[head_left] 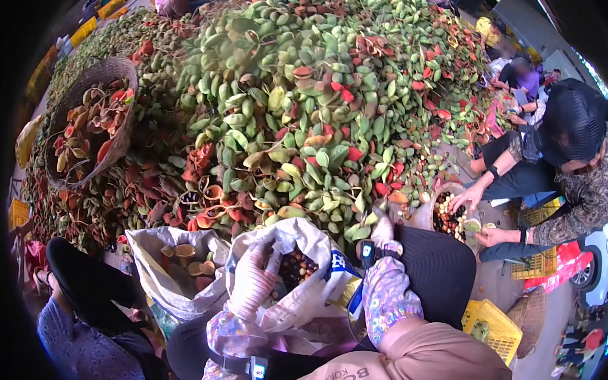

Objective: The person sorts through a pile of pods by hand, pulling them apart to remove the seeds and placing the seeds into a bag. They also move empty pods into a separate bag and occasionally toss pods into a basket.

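Observation:
My left hand (pixel 252 278), in a pale striped glove, is over the rim of a white woven sack (pixel 301 234), its fingers bent together. Whatever they may hold is hidden. Dark brown seeds (pixel 296 269) lie inside this sack. My right hand (pixel 383 230), also gloved, reaches to the near edge of a large heap of green and red seed pods (pixel 281 106). A green pod (pixel 361 231) is right beside its fingers, which are too small and blurred to tell whether they grip it. A second white sack (pixel 175 290) with empty husks stands left of the first.
A wicker basket (pixel 91 124) of opened red pods leans on the heap at left. At right, a co-worker (pixel 573 163) handles seeds over a bowl (pixel 447 211). A yellow crate (pixel 493 327) stands at my right. Another person (pixel 89 344) sits close at my left.

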{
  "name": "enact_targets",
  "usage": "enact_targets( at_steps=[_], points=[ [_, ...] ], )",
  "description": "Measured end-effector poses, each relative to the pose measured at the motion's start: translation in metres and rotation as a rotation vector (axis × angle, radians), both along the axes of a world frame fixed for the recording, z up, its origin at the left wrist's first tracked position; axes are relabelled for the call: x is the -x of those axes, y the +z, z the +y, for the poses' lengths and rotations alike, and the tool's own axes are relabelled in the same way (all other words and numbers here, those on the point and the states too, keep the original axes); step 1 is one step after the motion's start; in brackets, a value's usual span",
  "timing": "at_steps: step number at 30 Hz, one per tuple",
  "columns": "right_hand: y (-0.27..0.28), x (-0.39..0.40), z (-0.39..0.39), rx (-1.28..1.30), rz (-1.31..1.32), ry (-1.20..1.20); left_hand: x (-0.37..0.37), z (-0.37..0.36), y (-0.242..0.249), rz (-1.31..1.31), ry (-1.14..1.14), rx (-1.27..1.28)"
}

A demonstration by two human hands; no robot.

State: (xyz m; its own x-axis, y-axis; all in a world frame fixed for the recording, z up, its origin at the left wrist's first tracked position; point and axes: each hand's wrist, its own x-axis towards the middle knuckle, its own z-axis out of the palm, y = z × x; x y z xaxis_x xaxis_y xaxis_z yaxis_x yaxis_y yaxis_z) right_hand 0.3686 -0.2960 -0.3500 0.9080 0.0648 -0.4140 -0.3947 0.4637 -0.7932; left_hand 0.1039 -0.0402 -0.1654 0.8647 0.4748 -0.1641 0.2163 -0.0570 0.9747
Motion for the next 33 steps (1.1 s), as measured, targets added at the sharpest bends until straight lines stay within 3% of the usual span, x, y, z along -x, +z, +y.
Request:
enact_targets(
  at_steps=[3, 4, 7, 8, 9, 10, 11, 12, 13, 14, 19, 20, 21, 23, 25, 26, 28, 30, 33],
  points=[
    [0.027, -0.024, -0.018, -0.037, -0.087, 0.091, -0.003, -0.003, -0.003, -0.013, -0.002, -0.012],
    [0.074, -0.013, -0.009, 0.059, -0.092, 0.181, -0.005, -0.003, -0.003, -0.030, -0.013, -0.001],
    [0.080, -0.005, -0.004, 0.203, 0.229, 0.483, -0.011, -0.006, 0.009, 0.047, -0.024, 0.019],
    [0.044, -0.008, -0.004, 0.248, 0.234, 0.567, -0.014, -0.008, 0.007, 0.044, -0.030, 0.019],
    [0.055, 0.008, 0.006, 0.352, 0.233, 0.688, -0.014, -0.009, 0.004, 0.037, -0.036, 0.060],
    [-0.004, 0.008, 0.001, 0.520, 0.193, 0.787, -0.013, -0.008, 0.000, 0.031, -0.039, 0.097],
    [0.013, 0.027, 0.017, 0.595, 0.342, 0.845, -0.012, -0.007, -0.006, 0.083, -0.044, 0.087],
    [-0.077, 0.026, 0.012, 0.737, 0.103, 0.961, -0.012, -0.007, -0.011, 0.085, -0.041, 0.080],
    [-0.053, 0.039, 0.022, 0.955, 0.092, 0.936, -0.011, -0.007, -0.016, 0.102, -0.047, 0.053],
    [-0.058, 0.039, 0.024, 0.946, 0.091, 0.938, -0.010, -0.007, -0.022, 0.118, -0.055, 0.025],
    [-0.087, 0.034, 0.013, 0.549, 0.210, 0.704, -0.018, -0.008, -0.024, 0.099, -0.110, -0.060],
    [-0.102, 0.035, 0.003, 0.329, 0.348, 0.561, -0.022, -0.007, -0.026, 0.085, -0.068, 0.050],
    [-0.145, 0.031, -0.003, 0.248, 0.261, 0.483, -0.026, -0.005, -0.028, 0.072, -0.030, 0.153],
    [-0.229, 0.024, -0.015, 0.062, 0.085, 0.346, -0.039, 0.004, -0.033, 0.076, 0.009, 0.118],
    [-0.151, 0.045, 0.001, -0.066, 0.282, 0.221, -0.061, 0.015, -0.048, 0.072, 0.068, 0.062],
    [-0.138, 0.051, 0.006, -0.110, 0.313, 0.186, -0.081, 0.022, -0.060, 0.013, 0.089, 0.137],
    [-0.119, 0.063, 0.013, -0.189, 0.360, 0.128, -0.123, 0.040, -0.080, 0.042, -0.002, 0.045],
    [-0.107, 0.074, 0.017, -0.254, 0.400, 0.089, -0.168, 0.060, -0.116, 0.039, -0.012, -0.276],
    [-0.100, 0.085, 0.017, -0.339, 0.455, 0.047, -0.222, 0.061, -0.103, 0.228, -0.045, -0.316]
  ],
)
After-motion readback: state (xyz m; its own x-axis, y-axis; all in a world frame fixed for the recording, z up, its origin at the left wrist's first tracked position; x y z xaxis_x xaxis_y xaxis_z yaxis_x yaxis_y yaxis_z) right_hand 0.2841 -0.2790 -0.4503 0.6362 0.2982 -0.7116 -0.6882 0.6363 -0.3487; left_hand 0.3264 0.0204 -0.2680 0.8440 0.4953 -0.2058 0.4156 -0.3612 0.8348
